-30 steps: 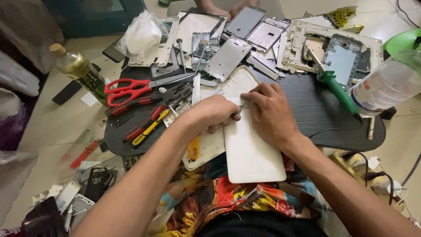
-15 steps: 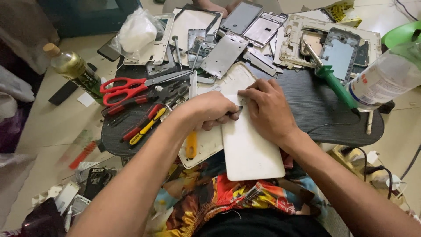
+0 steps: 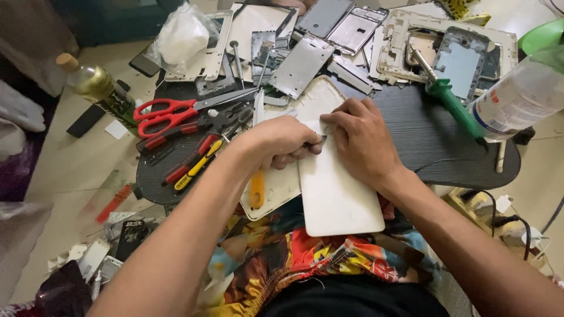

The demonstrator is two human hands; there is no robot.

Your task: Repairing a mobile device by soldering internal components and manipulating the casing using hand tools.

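The left hand (image 3: 282,141) is clenched on a small tool at the upper edge of the flat white rectangular plastic tablet back (image 3: 338,194), which lies on the dark round counter (image 3: 423,135). The right hand (image 3: 361,138) presses flat just beside that grip, grasping nothing. The panel looks unopened; red-handled scissors (image 3: 167,114) lie well left of the grip.

We see a white back cover (image 3: 341,199) that looks like smooth matt plastic. The board (image 3: 423,141) under it is dark and finely ribbed, wood-grain or textured plastic, hard to tell which. The scissors (image 3: 176,111) have glossy red plastic handles and dull grey metal blades. The screwdriver (image 3: 449,100) has a shiny green plastic handle and a metal shaft. The phone frames (image 3: 302,64) up top look like brushed grey metal, a bit scuffed. The bottle (image 3: 517,100) on the right is clear, glossy plastic. The bag (image 3: 182,35) is thin crinkly clear plastic. The shorts (image 3: 317,258) are soft printed cloth, matt.
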